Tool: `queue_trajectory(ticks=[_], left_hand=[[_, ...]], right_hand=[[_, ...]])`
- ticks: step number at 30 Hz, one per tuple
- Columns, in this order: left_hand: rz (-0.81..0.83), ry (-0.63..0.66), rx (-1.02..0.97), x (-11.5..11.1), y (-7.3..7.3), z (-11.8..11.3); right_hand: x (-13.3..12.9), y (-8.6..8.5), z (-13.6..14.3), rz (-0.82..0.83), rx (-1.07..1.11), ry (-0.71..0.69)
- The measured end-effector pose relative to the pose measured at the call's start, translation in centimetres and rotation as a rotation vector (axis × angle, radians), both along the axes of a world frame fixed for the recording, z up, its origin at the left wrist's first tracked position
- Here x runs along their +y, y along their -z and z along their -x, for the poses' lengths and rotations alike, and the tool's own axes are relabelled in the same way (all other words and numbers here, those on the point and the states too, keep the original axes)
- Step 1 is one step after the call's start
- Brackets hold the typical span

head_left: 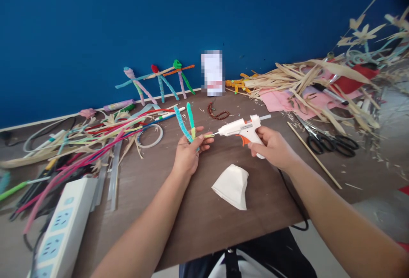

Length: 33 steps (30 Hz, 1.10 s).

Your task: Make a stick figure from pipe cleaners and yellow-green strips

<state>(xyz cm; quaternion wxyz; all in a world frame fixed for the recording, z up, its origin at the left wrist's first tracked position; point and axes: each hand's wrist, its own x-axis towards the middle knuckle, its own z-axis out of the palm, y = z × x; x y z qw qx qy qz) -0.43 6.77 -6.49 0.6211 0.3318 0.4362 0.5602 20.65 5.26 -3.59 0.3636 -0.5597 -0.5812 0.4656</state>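
Observation:
My left hand (pixel 191 152) is closed around a pipe-cleaner figure (pixel 181 122), whose blue and green fuzzy legs point up and away from me. A thin yellowish piece of it sticks out to the right past my fingers. In my right hand (pixel 271 146) is a white hot glue gun (pixel 239 128) with an orange trigger and a clear glue stick in its back. The nozzle points left and meets, or nearly meets, the tip of that yellowish piece. Below the gun a folded white tissue (pixel 232 186) lies on the table.
Several pipe-cleaner figures (pixel 161 82) lean against the blue wall. A beaded bracelet (pixel 217 112) lies mid-table. On the right are scissors (pixel 332 141), a wooden stick (pixel 315 155) and dried husks (pixel 287 78). At left are a power strip (pixel 65 227) and loose pipe cleaners (pixel 79 163).

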Motion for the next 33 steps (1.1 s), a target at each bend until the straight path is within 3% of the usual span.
queue_trajectory(ticks=[9,12,15,18,21,25,29,33], left_hand=[[0.024,-0.013,0.009,-0.1,-0.4,-0.1],[0.018,-0.012,0.003,-0.1,-0.4,-0.1],[0.015,-0.018,0.005,-0.1,-0.4,-0.1],[0.029,-0.033,0.007,-0.1,-0.4,-0.1],[0.035,-0.038,0.007,-0.1,-0.5,-0.2],[0.018,-0.036,0.010,-0.2,-0.4,-0.1],[0.027,-0.049,-0.001,-0.2,-0.5,-0.1],[0.035,-0.054,-0.003,-0.3,-0.6,-0.2]], right_hand=[[0.0,-0.3,-0.8,0.033,0.166,0.058],[-0.6,-1.0,-2.3,0.079,0.361,0.186],[-2.6,-1.6,-4.6,0.168,0.436,0.120],[-5.9,-2.1,-5.9,0.256,0.325,-0.039],[-9.7,-2.9,-5.1,0.337,0.075,-0.190],[-13.1,-3.8,-2.2,0.191,-0.272,-0.237],[-13.2,-3.6,-1.3,0.050,-0.472,-0.189],[-10.8,-2.6,-2.8,-0.017,-0.509,-0.064]])
